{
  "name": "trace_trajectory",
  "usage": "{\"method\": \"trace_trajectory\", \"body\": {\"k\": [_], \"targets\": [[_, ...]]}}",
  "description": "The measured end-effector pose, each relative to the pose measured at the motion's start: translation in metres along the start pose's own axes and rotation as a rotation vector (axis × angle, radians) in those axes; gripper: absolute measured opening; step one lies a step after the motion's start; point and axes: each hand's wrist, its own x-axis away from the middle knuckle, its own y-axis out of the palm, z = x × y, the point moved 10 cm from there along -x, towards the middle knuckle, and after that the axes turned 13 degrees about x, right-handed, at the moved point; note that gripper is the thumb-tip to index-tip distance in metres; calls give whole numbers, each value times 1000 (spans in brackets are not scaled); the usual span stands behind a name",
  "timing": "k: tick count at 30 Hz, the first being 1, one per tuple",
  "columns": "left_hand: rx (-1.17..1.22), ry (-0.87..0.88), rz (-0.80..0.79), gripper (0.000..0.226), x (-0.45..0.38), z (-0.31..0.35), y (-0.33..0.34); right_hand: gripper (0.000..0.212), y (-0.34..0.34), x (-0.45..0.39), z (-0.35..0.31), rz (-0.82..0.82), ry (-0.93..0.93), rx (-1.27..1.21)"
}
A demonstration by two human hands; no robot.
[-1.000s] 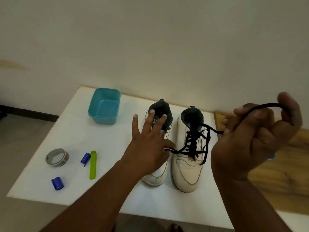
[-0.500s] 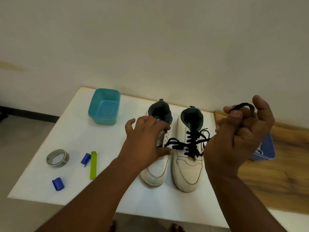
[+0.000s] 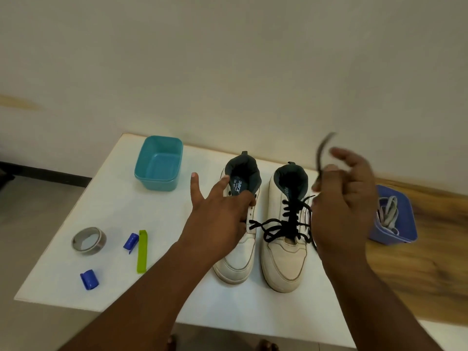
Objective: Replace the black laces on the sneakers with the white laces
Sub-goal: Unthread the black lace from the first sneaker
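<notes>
The black lace (image 3: 286, 224) is half loosened on the right sneaker (image 3: 286, 239) near the table's (image 3: 101, 211) middle; its blurred free end rises through the raised right hand (image 3: 339, 198), pinched. The left hand (image 3: 220, 214) rests spread on the laceless left sneaker (image 3: 238, 259). White laces (image 3: 387, 214) lie in the blue bin (image 3: 395, 236) off the table's right edge.

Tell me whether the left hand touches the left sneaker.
Touching: in the head view the left hand rests on the left sneaker, fingers over its collar.

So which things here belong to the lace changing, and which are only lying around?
For the job: left sneaker, right sneaker, black lace, white laces in the blue tray.

Lying about: teal tub, tape roll, green clip, two blue clips.
</notes>
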Motion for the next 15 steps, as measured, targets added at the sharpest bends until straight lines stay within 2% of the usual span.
{"method": "trace_trajectory", "body": {"k": [3,4,5,6,10,13,15], "targets": [[18,15,15,37,-2,4,-1,21,61,33,48,-753,348,313],[14,31,27,35,-2,6,-2,18,68,49,58,-957,385,422],[3,45,37,32,-3,7,-3,16,70,61,64,-1071,379,514],[-12,55,36,29,-5,8,-2,16,69,65,66,-1103,359,572],[-74,75,-29,26,-4,11,13,31,62,55,74,-1025,265,732],[-43,68,16,20,-3,9,11,22,64,58,73,-1064,194,830],[45,33,62,16,-5,5,5,31,66,59,67,-1077,88,940]]}}
